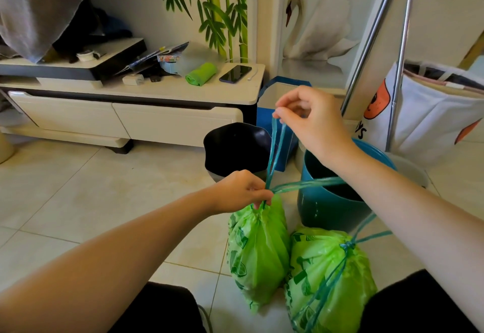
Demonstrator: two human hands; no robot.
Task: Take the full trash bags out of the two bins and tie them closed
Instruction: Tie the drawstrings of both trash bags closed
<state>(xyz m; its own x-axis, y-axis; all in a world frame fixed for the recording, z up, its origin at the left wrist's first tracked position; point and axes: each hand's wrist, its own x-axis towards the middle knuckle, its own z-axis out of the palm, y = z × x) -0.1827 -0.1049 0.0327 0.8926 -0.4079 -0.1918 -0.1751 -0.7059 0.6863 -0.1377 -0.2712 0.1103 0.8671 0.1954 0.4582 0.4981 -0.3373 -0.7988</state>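
Green trash bag (258,251) stands on the floor beside its tied twin (331,275), left hand (242,191) gripping its neck, right hand (311,115) pinching the drawstring (276,146); a hard tug could snap it

Both trash bags (258,251) are thin, crinkled green plastic film with a slight sheen; their drawstrings (275,149) are teal plastic strip. The teal bin (330,209) is smooth glossy plastic, the black bin (235,149) smooth and semi-gloss. Floor tiles (78,188) are glazed and glossy. The poles (374,36) are polished metal.
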